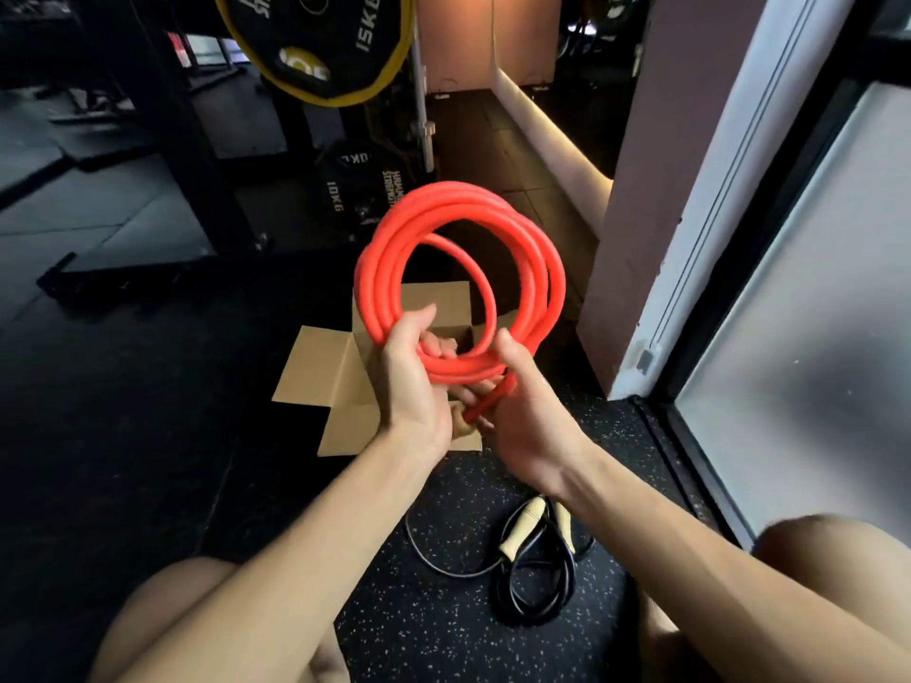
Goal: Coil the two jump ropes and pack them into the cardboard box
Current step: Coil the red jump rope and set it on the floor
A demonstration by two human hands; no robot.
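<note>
1. A person is holding a coiled orange jump rope (374, 278) upright above the open cardboard box (315, 367).
2. The left hand (411, 382) is gripping the coil's lower loops, while the right hand (527, 421) is curling around the rope's red end.
3. 1 black jump rope (515, 534) with wooden handles is lying on the speckled floor (443, 633), near the person's knees.

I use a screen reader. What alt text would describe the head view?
A person's left hand and right hand hold a coiled orange jump rope upright over an open brown cardboard box on a dark speckled floor; the right hand grips its red handle. A black jump rope with wooden handles lies nearer the person.
</note>
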